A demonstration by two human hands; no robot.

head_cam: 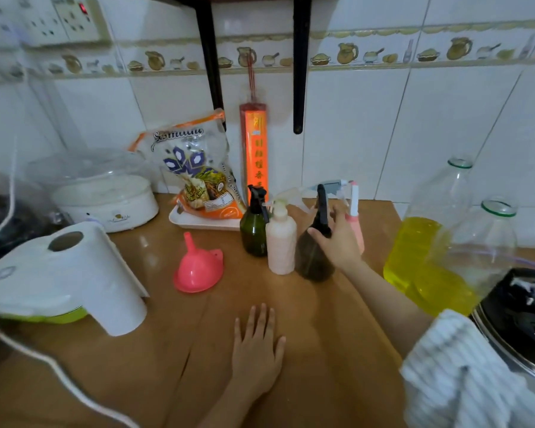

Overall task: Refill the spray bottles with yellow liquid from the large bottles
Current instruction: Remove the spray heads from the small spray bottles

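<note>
Near the middle of the brown table (155, 359), my right hand (337, 242) is wrapped around the neck of a dark brownish spray bottle (314, 257), just under its black trigger head (322, 208). The bottle stands upright on the table, touching a cream pump bottle (280, 242) on its left; its body is blurred, so I cannot tell how much liquid it holds. Left of the cream one stands a dark green spray bottle (254, 233) with a black trigger. Behind my right hand a pink spray bottle (355, 217) is mostly hidden; only its pale head and a strip of its side show.

My left hand (257, 347) lies flat on the table with fingers spread, gripping nothing.

A pink funnel (198, 267) rests wide mouth down, spout pointing up, left of the bottles and apart from them. On the right stand two large clear bottles, both uncapped with green neck rings: the rear large bottle (426, 236) and the front large bottle (473, 257), each with yellow liquid in its lower part. The front one overlaps the rear, and a black appliance (519, 313) cuts off its base.

A paper towel roll (84, 273) sits at the left edge.
</note>
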